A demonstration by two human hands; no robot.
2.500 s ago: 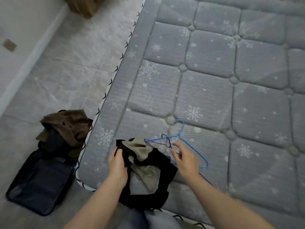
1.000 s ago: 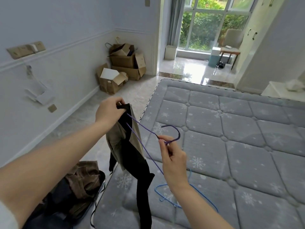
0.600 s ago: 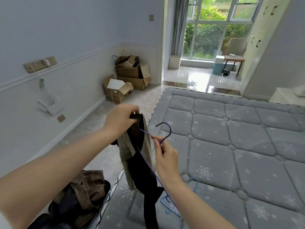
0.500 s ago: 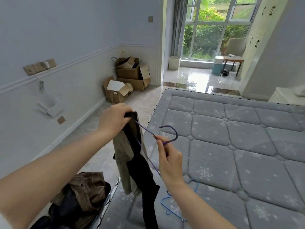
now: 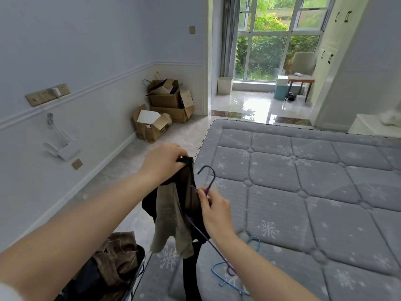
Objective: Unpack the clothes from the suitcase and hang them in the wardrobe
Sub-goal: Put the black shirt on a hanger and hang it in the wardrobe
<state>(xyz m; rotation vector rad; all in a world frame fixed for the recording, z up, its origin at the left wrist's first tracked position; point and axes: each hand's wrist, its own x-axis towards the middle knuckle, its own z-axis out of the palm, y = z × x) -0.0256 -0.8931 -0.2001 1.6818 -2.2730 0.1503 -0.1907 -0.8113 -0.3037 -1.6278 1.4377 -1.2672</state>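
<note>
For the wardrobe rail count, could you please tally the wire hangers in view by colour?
Purple hanger, held in the right hand: 1
Blue hanger, lying on the mattress: 1
Total: 2

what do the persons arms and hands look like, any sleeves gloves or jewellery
Both forearms are bare up to the frame edge. The left hand and right hand wear no gloves, and no rings, watch or bracelets show on the fingers or wrists. The only clothing in view is a sliver of white fabric at the bottom left corner, by the left upper arm, probably a short sleeve.
</note>
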